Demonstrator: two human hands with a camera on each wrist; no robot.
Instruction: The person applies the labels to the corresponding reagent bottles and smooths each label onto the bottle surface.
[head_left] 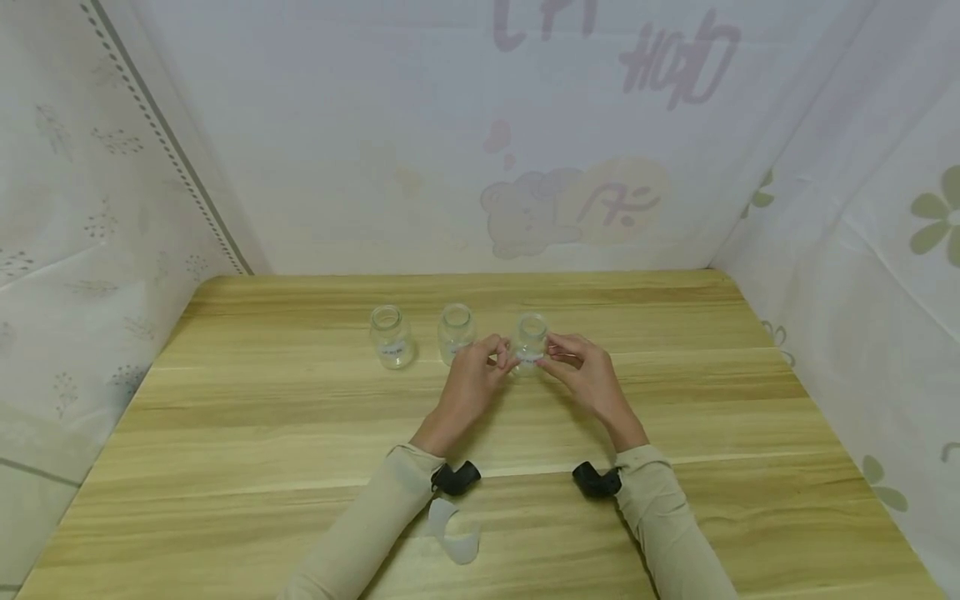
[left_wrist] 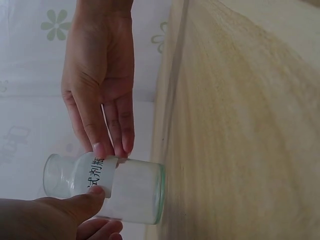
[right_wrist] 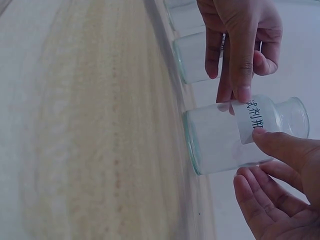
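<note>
A clear glass reagent bottle (head_left: 533,328), open at the top, stands upright on the table between both hands. It bears a white label (left_wrist: 103,176) with black characters, also seen in the right wrist view. My left hand (head_left: 474,371) holds the bottle's left side, its thumb on the label and its fingers at the glass behind. On the other side my right hand (head_left: 591,375) holds the bottle, thumb on the label's right part and some fingers against the glass. Part of the label is hidden under the thumbs.
Two similar labelled bottles stand to the left: a middle bottle (head_left: 456,325) close by my left hand and a far-left bottle (head_left: 391,337). A curved piece of whitish paper (head_left: 457,542) lies near the left forearm on the wooden table (head_left: 300,442). Fabric walls surround the table.
</note>
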